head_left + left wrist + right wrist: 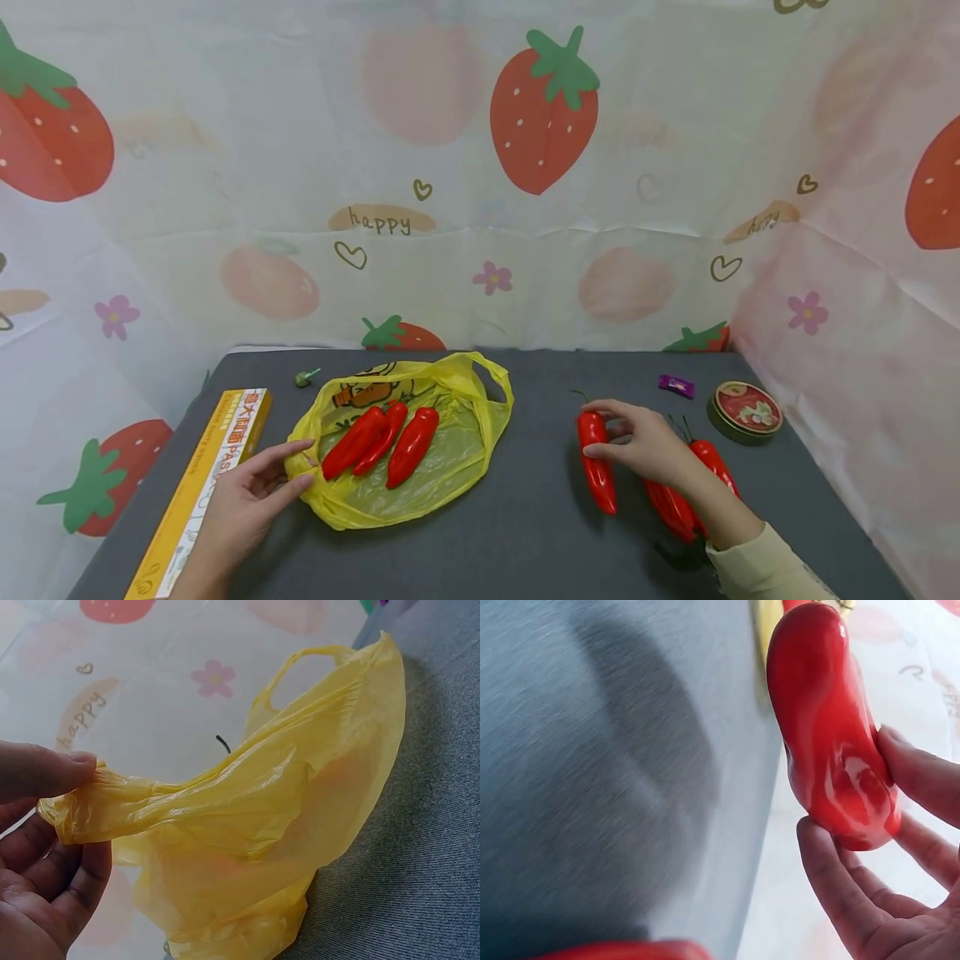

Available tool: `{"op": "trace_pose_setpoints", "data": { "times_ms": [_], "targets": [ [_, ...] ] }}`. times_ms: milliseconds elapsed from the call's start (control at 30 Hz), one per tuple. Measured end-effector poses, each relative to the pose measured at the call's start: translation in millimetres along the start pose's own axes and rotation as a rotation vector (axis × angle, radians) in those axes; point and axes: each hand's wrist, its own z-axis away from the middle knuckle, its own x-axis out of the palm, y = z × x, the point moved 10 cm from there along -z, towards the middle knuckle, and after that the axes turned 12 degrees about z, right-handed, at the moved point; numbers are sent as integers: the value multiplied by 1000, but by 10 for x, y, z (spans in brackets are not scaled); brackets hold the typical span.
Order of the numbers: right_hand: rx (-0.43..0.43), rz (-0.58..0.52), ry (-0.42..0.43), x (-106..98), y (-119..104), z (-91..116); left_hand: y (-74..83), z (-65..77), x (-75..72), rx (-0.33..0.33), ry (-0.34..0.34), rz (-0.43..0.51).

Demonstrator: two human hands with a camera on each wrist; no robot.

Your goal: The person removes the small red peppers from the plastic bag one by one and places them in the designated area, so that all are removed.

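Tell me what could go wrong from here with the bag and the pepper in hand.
The glossy red chili pepper could slip from the right hand and drop onto the gray tabletop.
The left hand pinches only one edge of the thin yellow plastic bag, so its floppy opening might sag shut.

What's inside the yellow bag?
Three red peppers lie inside the open yellow bag, which the left hand pinches by its edge. The peppers cover the plastic beneath them, and I can't see whether anything is tucked under them or in the folds.
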Motion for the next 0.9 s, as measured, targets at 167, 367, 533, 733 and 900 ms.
{"op": "trace_pose_setpoints", "data": {
  "times_ms": [167,367,533,733,900],
  "targets": [
    [18,59,13,-3,159,75,-2,-2,0,1,-1,0],
    [37,126,1,23,298,169,-9,-5,-3,-8,1,-8],
    [51,176,-10,59,386,237,-8,-4,-12,-6,1,1],
    [9,241,11,79,378,265,-3,0,-24,7,8,19],
    [35,274,-9,98,391,294,-6,-2,-9,17,11,36]
  ]
}}
